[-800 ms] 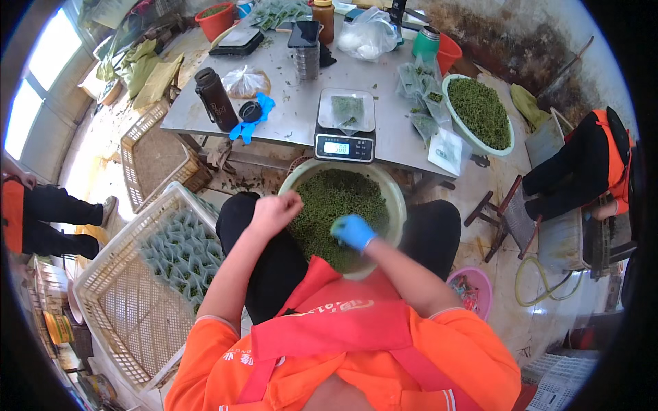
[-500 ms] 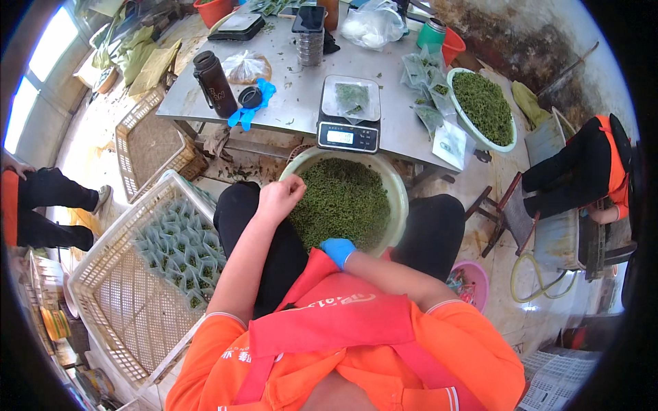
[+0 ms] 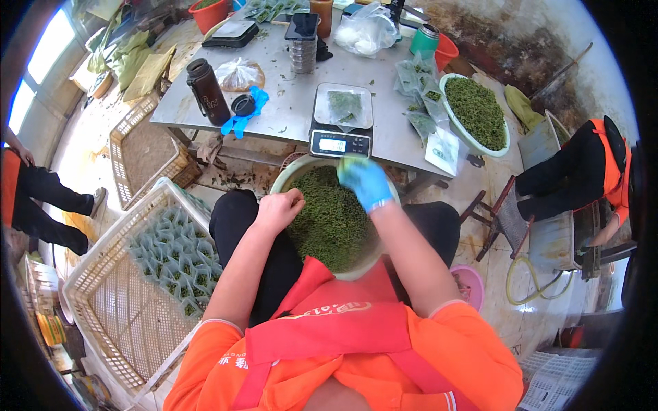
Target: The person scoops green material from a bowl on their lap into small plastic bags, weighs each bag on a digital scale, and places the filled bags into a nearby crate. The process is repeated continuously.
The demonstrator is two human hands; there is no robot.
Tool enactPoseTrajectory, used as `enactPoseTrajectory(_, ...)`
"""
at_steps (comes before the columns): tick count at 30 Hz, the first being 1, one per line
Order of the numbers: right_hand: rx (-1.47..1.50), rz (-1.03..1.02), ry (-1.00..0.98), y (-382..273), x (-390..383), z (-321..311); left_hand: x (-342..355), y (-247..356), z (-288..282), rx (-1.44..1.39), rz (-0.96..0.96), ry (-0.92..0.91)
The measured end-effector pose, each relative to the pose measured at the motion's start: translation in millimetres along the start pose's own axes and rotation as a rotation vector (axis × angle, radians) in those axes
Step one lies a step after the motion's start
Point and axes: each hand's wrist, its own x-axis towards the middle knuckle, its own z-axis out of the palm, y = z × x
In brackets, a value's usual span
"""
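Note:
Between my knees stands a pale green basin with a heap of small green berries. Over its left rim, my left hand is bare, its fingers curled closed; anything inside is hidden. My right hand, in a blue glove, is above the basin's far right part, just below the scale. Its fingers look bunched and blurred, with yellow-green at the tips; what they hold is unclear. On the digital scale at the table edge lies a clear bag with some green in it.
The metal table holds a dark bottle, a blue glove, a phone and filled bags. A berry-filled bowl is at right. A crate with upright bags stands left. Two people are at the sides.
My gloved right hand has moved from the basin's near edge up and away to beneath the scale. My left hand stays closed near the left rim. The view has shifted slightly.

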Motion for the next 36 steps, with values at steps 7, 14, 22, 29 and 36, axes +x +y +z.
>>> enactPoseTrajectory(7,0.138,-0.055,0.195,-4.1,19.0,8.3,-3.7,1.4,-4.2,0.016,0.038,-0.01)
enactPoseTrajectory(14,-0.229,0.259,-0.075,34.7,-55.3,-5.6,-0.6,0.9,3.4,0.017,0.089,0.009)
enactPoseTrajectory(22,-1.097,-0.709,0.079,-1.6,3.7,-0.6,-0.9,2.5,2.2,0.001,0.072,0.019)
enactPoseTrajectory(29,-1.018,-0.595,0.138,-1.4,48.0,6.6,3.3,6.9,-3.2,0.04,0.032,-0.033)
enactPoseTrajectory(36,-0.634,-0.093,-0.114,38.5,-37.5,18.3,4.9,27.5,5.6,-0.692,0.027,-0.092)
